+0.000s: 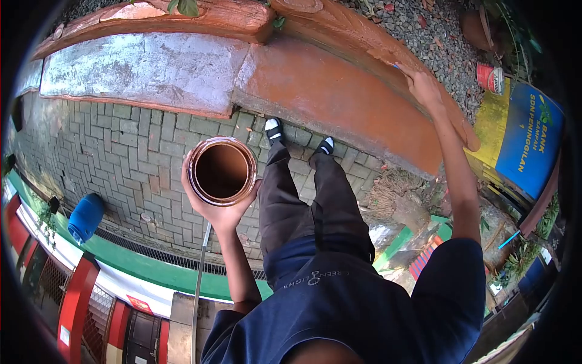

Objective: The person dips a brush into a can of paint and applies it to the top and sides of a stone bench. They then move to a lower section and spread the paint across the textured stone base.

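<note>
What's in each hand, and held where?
Left hand: open can, cupped around its outer wall from the body side. Right hand: something blue shows at the fingertips; item and exact hold can't be told.

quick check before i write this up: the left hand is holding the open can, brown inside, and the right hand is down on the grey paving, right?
Not quite: the right hand is not down on the grey paving but out at the curved orange-brown edging, as the head view shows. The left hand is holding the open can, brown inside.
</note>
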Action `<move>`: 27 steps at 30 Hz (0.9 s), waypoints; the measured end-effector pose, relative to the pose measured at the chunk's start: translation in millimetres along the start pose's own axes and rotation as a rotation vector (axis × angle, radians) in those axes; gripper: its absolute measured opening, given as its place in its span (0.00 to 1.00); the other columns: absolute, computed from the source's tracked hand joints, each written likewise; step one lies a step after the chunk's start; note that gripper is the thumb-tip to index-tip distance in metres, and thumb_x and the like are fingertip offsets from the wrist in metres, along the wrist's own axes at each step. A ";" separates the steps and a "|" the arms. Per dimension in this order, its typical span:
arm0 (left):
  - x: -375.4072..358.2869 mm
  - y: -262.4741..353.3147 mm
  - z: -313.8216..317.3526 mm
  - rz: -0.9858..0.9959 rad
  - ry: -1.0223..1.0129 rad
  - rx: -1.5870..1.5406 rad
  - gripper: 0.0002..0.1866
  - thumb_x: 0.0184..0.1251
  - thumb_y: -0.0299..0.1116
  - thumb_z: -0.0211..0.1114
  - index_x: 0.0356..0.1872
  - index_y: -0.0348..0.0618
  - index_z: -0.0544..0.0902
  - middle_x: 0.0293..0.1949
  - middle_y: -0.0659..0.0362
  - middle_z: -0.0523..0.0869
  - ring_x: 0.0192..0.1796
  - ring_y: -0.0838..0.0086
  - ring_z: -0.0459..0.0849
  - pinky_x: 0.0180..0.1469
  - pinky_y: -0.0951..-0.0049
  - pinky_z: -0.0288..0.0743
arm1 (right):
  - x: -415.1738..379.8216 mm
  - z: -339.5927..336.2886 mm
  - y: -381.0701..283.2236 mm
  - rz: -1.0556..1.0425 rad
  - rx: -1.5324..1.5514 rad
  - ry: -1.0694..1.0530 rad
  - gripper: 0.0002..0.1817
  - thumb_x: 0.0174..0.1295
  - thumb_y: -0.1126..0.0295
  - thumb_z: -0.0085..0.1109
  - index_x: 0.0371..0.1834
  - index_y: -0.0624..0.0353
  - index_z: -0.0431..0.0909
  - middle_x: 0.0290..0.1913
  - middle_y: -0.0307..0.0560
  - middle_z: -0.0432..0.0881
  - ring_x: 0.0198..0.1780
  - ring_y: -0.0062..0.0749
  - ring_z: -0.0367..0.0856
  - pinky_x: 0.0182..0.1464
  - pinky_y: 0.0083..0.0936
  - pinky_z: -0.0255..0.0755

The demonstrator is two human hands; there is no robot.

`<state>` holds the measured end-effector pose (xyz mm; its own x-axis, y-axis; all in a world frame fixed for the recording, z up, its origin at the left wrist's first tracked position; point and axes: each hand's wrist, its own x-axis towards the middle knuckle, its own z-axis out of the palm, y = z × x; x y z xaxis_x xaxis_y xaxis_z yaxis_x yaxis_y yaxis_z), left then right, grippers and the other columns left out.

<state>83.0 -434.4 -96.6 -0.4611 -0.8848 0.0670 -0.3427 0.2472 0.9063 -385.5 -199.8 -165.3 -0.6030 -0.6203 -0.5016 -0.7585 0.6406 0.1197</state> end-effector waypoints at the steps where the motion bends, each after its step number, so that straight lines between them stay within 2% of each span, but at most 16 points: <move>1: 0.7 -0.2 -1.9 0.007 -0.005 0.018 0.59 0.30 0.40 0.85 0.67 0.34 0.60 0.62 0.47 0.72 0.63 0.59 0.74 0.67 0.58 0.68 | 2.8 -2.7 -10.0 0.006 0.066 0.058 0.29 0.69 0.70 0.47 0.71 0.25 0.63 0.44 0.55 0.83 0.43 0.53 0.82 0.50 0.49 0.76; 2: 0.5 0.2 -2.8 0.016 -0.003 0.017 0.59 0.30 0.40 0.85 0.67 0.34 0.60 0.62 0.47 0.72 0.63 0.59 0.74 0.67 0.58 0.68 | 10.1 -3.3 -19.2 0.008 0.067 0.066 0.29 0.69 0.70 0.47 0.71 0.25 0.63 0.44 0.55 0.83 0.43 0.53 0.82 0.50 0.49 0.76; 4: 0.3 0.6 -3.1 -0.017 0.008 0.007 0.58 0.31 0.40 0.85 0.68 0.34 0.60 0.62 0.47 0.71 0.64 0.59 0.73 0.67 0.58 0.67 | 36.8 -9.5 -39.3 -0.080 0.200 0.301 0.28 0.69 0.68 0.48 0.70 0.23 0.63 0.43 0.55 0.82 0.43 0.51 0.83 0.47 0.47 0.76; 6: 0.8 -2.7 -2.5 -0.010 0.018 0.000 0.58 0.31 0.40 0.85 0.68 0.35 0.60 0.63 0.48 0.71 0.64 0.60 0.73 0.68 0.59 0.66 | 65.5 -30.3 -73.9 -0.068 0.181 0.295 0.28 0.70 0.68 0.48 0.70 0.24 0.63 0.43 0.53 0.82 0.43 0.49 0.83 0.44 0.45 0.77; 8: -0.4 -5.5 -2.2 0.002 0.013 0.091 0.58 0.31 0.40 0.84 0.68 0.35 0.61 0.63 0.49 0.71 0.65 0.60 0.72 0.69 0.59 0.66 | 95.4 -27.7 -97.7 -0.157 0.105 0.479 0.28 0.71 0.69 0.47 0.71 0.26 0.63 0.33 0.52 0.78 0.35 0.47 0.81 0.43 0.44 0.76; 10: -1.1 -2.1 2.0 -0.015 0.006 0.085 0.58 0.30 0.41 0.85 0.68 0.35 0.61 0.63 0.49 0.72 0.64 0.60 0.73 0.69 0.58 0.66 | 131.3 -1.1 -98.9 -0.200 0.059 0.483 0.31 0.68 0.74 0.47 0.72 0.27 0.62 0.38 0.52 0.80 0.37 0.48 0.82 0.43 0.43 0.78; 12: -0.7 -2.3 0.8 0.047 0.063 0.115 0.58 0.30 0.41 0.85 0.68 0.35 0.62 0.62 0.49 0.72 0.64 0.60 0.73 0.69 0.58 0.65 | 123.7 22.5 -93.2 -0.162 0.024 0.495 0.34 0.66 0.76 0.48 0.72 0.27 0.61 0.40 0.52 0.80 0.37 0.49 0.83 0.43 0.41 0.79; 14: 2.6 -5.4 3.2 0.094 0.037 0.061 0.58 0.30 0.42 0.85 0.67 0.34 0.62 0.62 0.48 0.72 0.64 0.60 0.73 0.69 0.58 0.65 | 110.5 31.1 -71.8 -0.122 -0.029 0.526 0.36 0.63 0.78 0.49 0.73 0.28 0.60 0.41 0.53 0.81 0.38 0.49 0.83 0.43 0.40 0.80; 16: 4.3 -1.8 9.0 0.063 0.014 0.091 0.58 0.30 0.42 0.85 0.67 0.34 0.62 0.63 0.48 0.72 0.64 0.59 0.73 0.69 0.57 0.65 | 78.1 42.8 -35.3 -0.180 -0.123 0.399 0.37 0.61 0.78 0.50 0.73 0.29 0.58 0.49 0.55 0.81 0.40 0.47 0.85 0.44 0.39 0.81; 17: 5.4 0.4 13.7 0.062 0.015 0.065 0.58 0.29 0.42 0.85 0.67 0.34 0.62 0.62 0.48 0.72 0.64 0.59 0.73 0.69 0.57 0.65 | 64.3 48.3 -18.2 -0.155 -0.127 0.414 0.37 0.61 0.78 0.50 0.73 0.29 0.58 0.49 0.55 0.81 0.40 0.47 0.85 0.44 0.39 0.81; 19: 9.1 8.1 22.9 0.102 -0.004 0.048 0.58 0.29 0.43 0.85 0.67 0.34 0.62 0.62 0.48 0.72 0.64 0.59 0.73 0.69 0.58 0.65 | 37.7 67.4 14.7 -0.131 -0.265 0.286 0.39 0.61 0.78 0.50 0.74 0.29 0.55 0.50 0.55 0.80 0.37 0.44 0.86 0.40 0.37 0.82; 22: 6.2 18.7 37.9 0.137 -0.016 0.034 0.59 0.29 0.43 0.85 0.67 0.34 0.62 0.62 0.48 0.72 0.64 0.60 0.73 0.69 0.58 0.65 | 3.9 85.4 65.3 -0.093 -0.343 0.229 0.41 0.60 0.78 0.50 0.75 0.29 0.51 0.49 0.54 0.79 0.34 0.40 0.86 0.36 0.33 0.83; 27: -11.0 41.1 69.9 0.179 -0.069 0.051 0.58 0.30 0.41 0.84 0.67 0.34 0.62 0.62 0.49 0.73 0.63 0.60 0.74 0.68 0.58 0.66 | -32.7 111.4 136.9 -0.068 -0.398 0.252 0.43 0.60 0.79 0.51 0.76 0.27 0.51 0.46 0.52 0.79 0.31 0.38 0.86 0.32 0.32 0.83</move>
<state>16.8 -387.0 -89.2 -0.5725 -0.7964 0.1948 -0.2907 0.4194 0.8600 -442.1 -41.4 -228.0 -0.5528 -0.7767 -0.3017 -0.8041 0.4023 0.4377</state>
